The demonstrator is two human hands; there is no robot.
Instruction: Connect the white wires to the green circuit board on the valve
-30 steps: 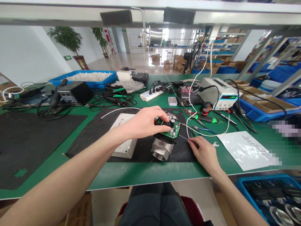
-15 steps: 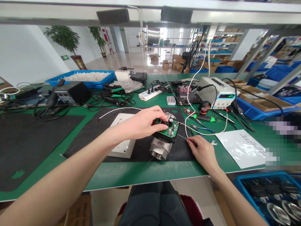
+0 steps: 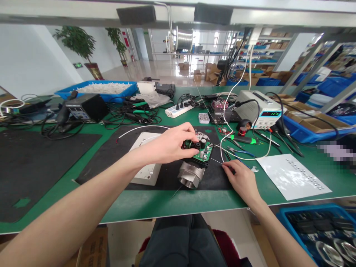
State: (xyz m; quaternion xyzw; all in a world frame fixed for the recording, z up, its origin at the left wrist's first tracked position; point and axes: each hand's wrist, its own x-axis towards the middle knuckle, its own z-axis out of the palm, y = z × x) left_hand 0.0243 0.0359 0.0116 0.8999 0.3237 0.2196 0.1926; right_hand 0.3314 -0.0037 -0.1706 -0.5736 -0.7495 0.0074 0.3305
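Observation:
A green circuit board (image 3: 205, 152) in a black housing sits on top of a silver metal fitting (image 3: 190, 174), which rests on the dark mat. My left hand (image 3: 178, 144) reaches over the board from the left, thumb and fingers closed about a small black round part (image 3: 197, 145) on it. To the right of the housing, my right hand (image 3: 241, 180) pinches a thin wire (image 3: 217, 161) that runs towards the board's right side. Its far end is hidden by the housing. Behind my left wrist lies a white flat panel (image 3: 146, 174), partly covered by the arm.
Pliers (image 3: 240, 151) and a green-black tool (image 3: 243, 139) lie behind my right hand. A power supply (image 3: 260, 107) stands at the back right. White paper (image 3: 292, 178) with small parts lies right. A blue tray (image 3: 97, 97) and a power strip (image 3: 178, 108) are farther back.
The whole view has shifted slightly. Both hands keep nearly the same pose, the left on the black round part and the right on the thin wire.

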